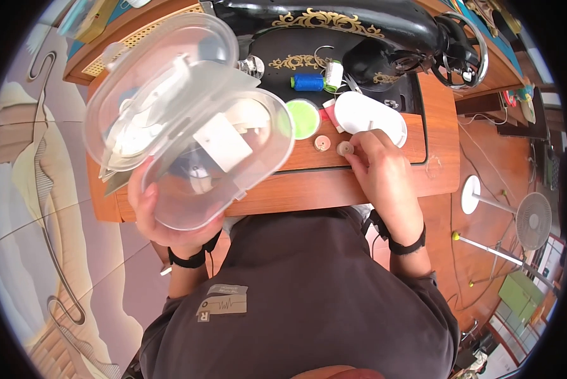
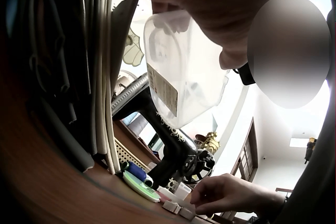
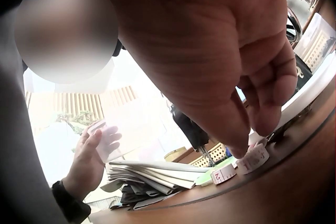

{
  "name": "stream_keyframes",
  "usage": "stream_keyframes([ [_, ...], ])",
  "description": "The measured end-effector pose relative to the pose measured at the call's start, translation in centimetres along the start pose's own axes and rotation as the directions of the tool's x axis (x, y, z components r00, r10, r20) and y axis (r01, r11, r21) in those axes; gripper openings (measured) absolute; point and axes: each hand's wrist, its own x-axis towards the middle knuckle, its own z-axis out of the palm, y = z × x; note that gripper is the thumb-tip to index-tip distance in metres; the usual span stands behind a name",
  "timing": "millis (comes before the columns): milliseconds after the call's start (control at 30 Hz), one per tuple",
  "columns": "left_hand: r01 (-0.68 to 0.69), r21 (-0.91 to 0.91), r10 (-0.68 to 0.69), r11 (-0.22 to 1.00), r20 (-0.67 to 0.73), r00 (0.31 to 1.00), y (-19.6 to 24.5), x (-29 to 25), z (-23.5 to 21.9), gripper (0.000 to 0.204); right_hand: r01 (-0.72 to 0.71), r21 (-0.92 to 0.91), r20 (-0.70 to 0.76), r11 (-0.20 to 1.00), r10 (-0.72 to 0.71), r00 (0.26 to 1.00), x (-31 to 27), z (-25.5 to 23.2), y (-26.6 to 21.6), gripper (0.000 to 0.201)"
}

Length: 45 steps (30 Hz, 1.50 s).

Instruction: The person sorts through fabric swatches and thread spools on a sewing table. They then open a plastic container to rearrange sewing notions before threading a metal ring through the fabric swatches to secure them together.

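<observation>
My left hand (image 1: 163,235) grips a clear plastic box (image 1: 274,165) by its near left end, raised and tilted. Its oval lid (image 1: 223,30) stands open to the left. A white card (image 1: 223,143) shows through the box. On the wooden table, my right hand (image 1: 387,170) pinches a small rolled tape measure (image 3: 253,159) between thumb and finger. Just left of it stands a second rolled tape measure (image 1: 322,143), marked in red. Close behind these are a round light-green disc (image 1: 305,119) and a white oval case (image 1: 365,115).
A black sewing machine (image 1: 334,26) with gold ornament spans the back. Before it lie a blue thread spool (image 1: 307,82) and a white thread spool (image 1: 334,74). A stack of folded fabric (image 3: 152,176) is at the table's left. A white fan (image 1: 533,220) stands off to the right.
</observation>
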Motion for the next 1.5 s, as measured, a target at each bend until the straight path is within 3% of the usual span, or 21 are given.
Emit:
stream_keyframes([
  [33,0.008,-0.007,-0.008,1.000,0.035,0.999,0.2,-0.1,-0.3,0.090,-0.021,0.001,-0.003,1.000,0.021,1.000,0.0,-0.2,-0.1,0.014],
  [67,0.017,-0.014,-0.016,1.000,0.070,0.997,0.4,-0.3,-0.5,0.091,-0.036,0.115,0.050,0.993,0.031,0.998,0.0,-0.7,-0.1,0.019],
  [133,0.082,-0.240,-0.062,0.967,0.089,0.994,0.7,-0.8,-0.4,0.096,-0.089,0.332,0.163,0.939,0.035,0.986,-0.2,-1.9,0.0,0.031],
  [167,0.114,-0.349,-0.083,0.930,0.103,0.991,0.9,-1.0,-0.3,0.099,-0.100,0.516,0.189,0.851,0.000,0.982,-0.4,-1.8,-0.2,0.042],
  [233,0.223,-0.549,-0.082,0.806,0.270,0.959,1.2,-0.4,-0.2,0.113,-0.132,0.810,0.213,0.572,-0.077,0.974,-0.8,-1.5,-0.3,0.065],
  [300,0.359,-0.695,-0.062,0.623,0.413,0.909,1.4,0.0,0.0,0.122,-0.108,0.877,0.186,0.468,-0.125,0.975,-0.8,-1.1,-0.4,0.081],
  [333,0.478,-0.672,-0.090,0.566,0.526,0.846,2.0,0.2,-0.2,0.132,-0.096,0.905,0.172,0.414,-0.149,0.974,-0.7,-1.0,-0.4,0.090],
  [367,0.492,-0.661,-0.090,0.566,0.543,0.835,2.2,0.3,0.0,0.132,-0.089,0.930,0.160,0.357,-0.174,0.972,-0.6,-0.8,-0.5,0.098],
  [500,0.565,-0.634,-0.163,0.528,0.578,0.800,2.2,0.3,1.2,0.131,-0.001,0.920,0.088,0.393,-0.203,0.975,-0.7,-2.0,0.0,0.108],
  [533,0.585,-0.627,-0.185,0.515,0.585,0.790,2.1,0.3,1.3,0.130,0.068,0.892,0.002,0.447,-0.154,0.988,-1.1,-1.9,-0.4,0.105],
  [600,0.633,-0.598,-0.285,0.493,0.576,0.766,2.7,-0.1,1.5,0.120,0.243,0.829,-0.091,0.504,-0.307,0.947,-1.5,-1.9,0.6,0.091],
  [700,0.530,-0.430,-0.277,0.731,0.523,0.806,3.1,1.3,1.3,0.107,0.440,0.675,-0.077,0.592,-0.536,0.841,-0.7,-2.2,0.7,0.071],
  [767,0.446,-0.384,-0.205,0.808,0.526,0.825,3.0,2.4,1.2,0.097,0.419,0.660,-0.084,0.624,-0.492,0.866,-1.0,-1.8,-0.2,0.067],
  [800,0.480,-0.431,-0.194,0.764,0.557,0.808,2.6,2.2,1.4,0.094,0.419,0.667,-0.102,0.616,-0.482,0.870,-0.9,-1.7,-0.3,0.059],
  [933,0.455,-0.430,-0.196,0.780,0.523,0.830,3.3,2.2,1.9,0.084,0.438,0.615,-0.072,0.656,-0.506,0.859,-0.6,-2.2,-0.8,0.053],
  [1033,0.612,-0.421,-0.280,0.669,0.620,0.733,4.2,2.1,1.0,0.078,0.404,0.684,-0.051,0.608,-0.512,0.857,-0.6,-2.0,-1.0,0.054],
  [1167,0.457,-0.472,-0.137,0.754,0.568,0.812,3.4,3.1,-0.2,0.089,0.439,0.683,-0.080,0.584,-0.538,0.839,-0.3,-2.1,-1.5,0.053],
  [1367,0.489,-0.473,-0.126,0.733,0.612,0.780,4.2,5.3,-0.1,0.090,0.402,0.695,-0.076,0.596,-0.496,0.865,0.3,-2.1,-2.6,0.048],
  [1500,0.439,-0.487,-0.086,0.755,0.590,0.803,3.3,5.7,-0.6,0.082,0.502,0.652,-0.125,0.568,-0.572,0.811,0.7,-2.1,-2.0,0.064],
])
